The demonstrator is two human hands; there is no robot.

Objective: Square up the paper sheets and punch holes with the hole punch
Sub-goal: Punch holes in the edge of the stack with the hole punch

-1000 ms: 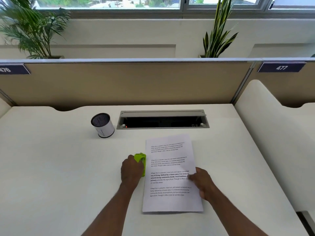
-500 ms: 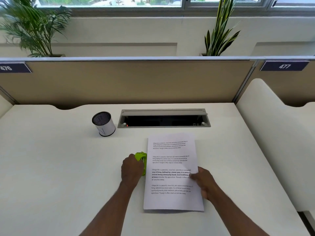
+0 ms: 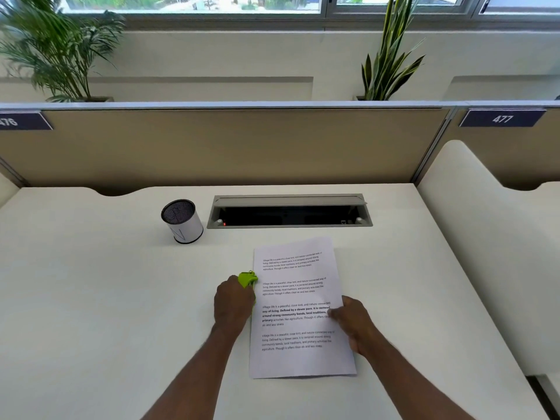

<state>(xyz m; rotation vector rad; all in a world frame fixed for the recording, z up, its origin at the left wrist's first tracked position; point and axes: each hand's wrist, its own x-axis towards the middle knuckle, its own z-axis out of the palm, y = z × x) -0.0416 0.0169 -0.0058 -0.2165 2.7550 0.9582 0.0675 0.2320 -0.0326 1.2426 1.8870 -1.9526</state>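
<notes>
A palm (image 3: 57, 50) stands far left behind the partition (image 3: 230, 147), beside a tag reading "476" (image 3: 18, 121). On the desk (image 3: 91, 298), a mesh pen cup (image 3: 181, 221) sits left of an open cable tray (image 3: 289, 211). The left hand (image 3: 233, 304) is closed over the green hole punch (image 3: 248, 278) at the paper sheets (image 3: 298, 307)' left edge. The right hand (image 3: 353, 321) presses loosely curled on their right edge; the top page begins "Village life is a peaceful". Far right, a tag reads "477" (image 3: 502, 118).

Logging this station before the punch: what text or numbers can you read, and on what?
"477": dark blue sign on the tan partition, right.
"476", first digit cut off: matching dark blue sign, left.
"Village life is a peaceful, close-knit, and nature-connected way of living...": white printed paper sheets; remaining lines too small.
Pen-like mark on white mesh-topped cup: unreadable.
</notes>
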